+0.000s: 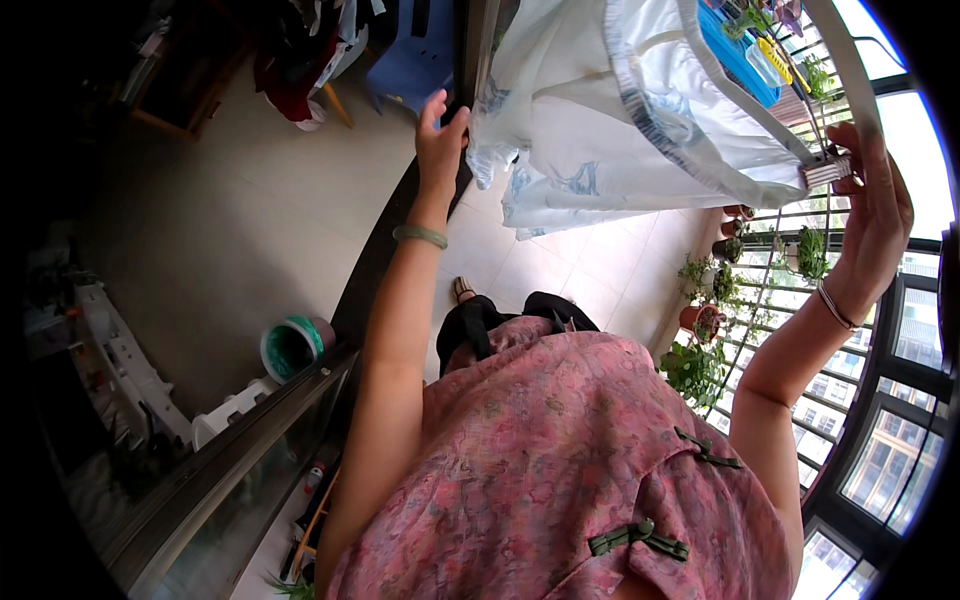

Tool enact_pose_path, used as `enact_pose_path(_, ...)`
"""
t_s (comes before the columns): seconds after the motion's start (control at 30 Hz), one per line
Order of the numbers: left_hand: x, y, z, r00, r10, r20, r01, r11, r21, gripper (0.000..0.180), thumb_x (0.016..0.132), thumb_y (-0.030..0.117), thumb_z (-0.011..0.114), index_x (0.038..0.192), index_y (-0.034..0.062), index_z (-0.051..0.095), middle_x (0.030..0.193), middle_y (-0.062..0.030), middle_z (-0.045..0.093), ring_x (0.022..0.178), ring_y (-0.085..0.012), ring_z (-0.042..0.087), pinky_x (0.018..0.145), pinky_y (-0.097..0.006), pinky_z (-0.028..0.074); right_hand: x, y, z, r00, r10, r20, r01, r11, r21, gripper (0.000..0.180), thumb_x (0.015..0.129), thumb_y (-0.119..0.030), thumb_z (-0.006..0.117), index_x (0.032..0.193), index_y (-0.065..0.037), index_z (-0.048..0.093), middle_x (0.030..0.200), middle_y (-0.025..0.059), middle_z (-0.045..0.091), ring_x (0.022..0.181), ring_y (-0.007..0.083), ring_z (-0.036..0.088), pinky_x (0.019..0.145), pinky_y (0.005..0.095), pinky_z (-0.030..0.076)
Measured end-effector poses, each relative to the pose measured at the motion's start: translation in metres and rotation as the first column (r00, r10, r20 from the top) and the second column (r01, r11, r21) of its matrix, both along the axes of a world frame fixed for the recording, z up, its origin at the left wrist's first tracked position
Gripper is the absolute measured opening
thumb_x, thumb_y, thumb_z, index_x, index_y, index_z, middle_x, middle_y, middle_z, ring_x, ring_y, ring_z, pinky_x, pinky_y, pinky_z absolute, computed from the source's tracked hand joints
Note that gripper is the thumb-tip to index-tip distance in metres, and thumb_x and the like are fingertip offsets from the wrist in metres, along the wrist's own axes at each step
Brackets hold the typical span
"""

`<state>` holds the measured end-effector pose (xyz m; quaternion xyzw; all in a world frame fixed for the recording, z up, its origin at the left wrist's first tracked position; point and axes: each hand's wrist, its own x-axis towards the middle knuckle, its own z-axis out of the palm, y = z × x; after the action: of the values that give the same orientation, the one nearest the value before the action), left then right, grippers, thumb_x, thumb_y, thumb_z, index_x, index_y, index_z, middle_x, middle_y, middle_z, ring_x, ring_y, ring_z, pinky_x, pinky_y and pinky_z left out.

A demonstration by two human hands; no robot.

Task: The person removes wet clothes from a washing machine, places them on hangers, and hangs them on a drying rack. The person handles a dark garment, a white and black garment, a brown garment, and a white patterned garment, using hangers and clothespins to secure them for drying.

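White cloth with a pale blue print and a gathered elastic edge (565,125) hangs in folds at the upper middle. At its right corner my right hand (878,190) is closed with fingertips pinching a small ribbed pale clip (828,173), which sits at the cloth's edge. Part of that grip is hidden behind the fingers. My left hand (440,145) is raised beside the cloth's left edge, near the dark door frame. Its fingers are apart and it holds nothing.
A blue plastic chair (413,55) and a green-lined bin (292,348) stand indoors on the left. A sliding glass door (230,460) runs along my left. Potted plants (703,320) line the barred railing at right. Beyond the cloth is a blue tray (740,55).
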<state>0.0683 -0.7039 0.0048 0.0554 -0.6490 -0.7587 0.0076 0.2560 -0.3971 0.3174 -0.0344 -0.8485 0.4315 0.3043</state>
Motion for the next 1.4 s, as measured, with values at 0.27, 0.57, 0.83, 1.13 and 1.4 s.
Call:
enact_pose_path(0.27,-0.017,-0.056,-0.052,0.998,0.055,-0.012,-0.051,0.977,0.208,0.035,0.092,0.014,0.062,0.126,0.0072,0.057,0.124,-0.0121,0.059,0.090,-0.0182,0.065,0.073,-0.026,0.053,-0.029,-0.023,0.031,0.999,0.018,-0.036,-0.015,0.996,0.084,0.035,0.102,-0.015,0.044,0.133,-0.003,0.058,0.116,0.0141,0.068,0.106,0.0176,0.066,0.068,0.0185,0.046)
enact_pose_path(0.57,0.003,-0.126,-0.074,0.974,0.190,-0.126,-0.220,0.927,-0.303,0.012,0.077,0.012,0.076,0.086,0.0067,0.070,0.092,-0.0068,0.067,0.080,-0.0203,0.062,0.075,-0.033,0.049,-0.107,-0.083,0.006,0.986,0.163,-0.022,-0.162,0.987,0.011,0.035,0.100,-0.025,0.053,0.120,0.001,0.065,0.105,0.0163,0.071,0.096,0.0166,0.070,0.059,0.0202,0.053)
enact_pose_path(0.83,-0.013,-0.196,-0.057,0.935,0.339,-0.107,-0.350,0.930,-0.113,0.026,0.088,0.015,0.068,0.111,0.0041,0.059,0.098,-0.0043,0.068,0.071,-0.0125,0.059,0.068,-0.029,0.048,-0.166,-0.153,-0.006,0.961,0.278,-0.004,-0.278,0.961,-0.009,0.036,0.096,-0.031,0.060,0.108,0.002,0.070,0.095,0.0140,0.073,0.079,0.0132,0.070,0.055,0.0191,0.051)
enact_pose_path(1.13,-0.043,-0.244,-0.054,0.952,0.276,0.129,-0.262,0.958,-0.112,0.019,0.092,0.017,0.066,0.105,0.0037,0.066,0.092,-0.0045,0.067,0.066,-0.0121,0.064,0.063,-0.025,0.050,-0.245,-0.208,-0.025,0.904,0.427,-0.010,-0.427,0.901,-0.076,0.033,0.096,-0.027,0.061,0.110,0.001,0.070,0.095,0.0130,0.073,0.086,0.0134,0.071,0.054,0.0189,0.049)
enact_pose_path(1.4,-0.081,-0.274,-0.068,0.980,0.197,-0.018,-0.191,0.916,-0.353,0.048,0.080,0.008,0.074,0.124,0.0051,0.056,0.113,-0.0127,0.066,0.075,-0.0170,0.069,0.069,-0.028,0.053,-0.317,-0.274,-0.042,0.854,0.518,0.049,-0.485,0.826,-0.286,0.031,0.093,-0.029,0.067,0.102,0.000,0.073,0.087,0.0100,0.073,0.058,0.0038,0.056,0.052,0.0181,0.045)
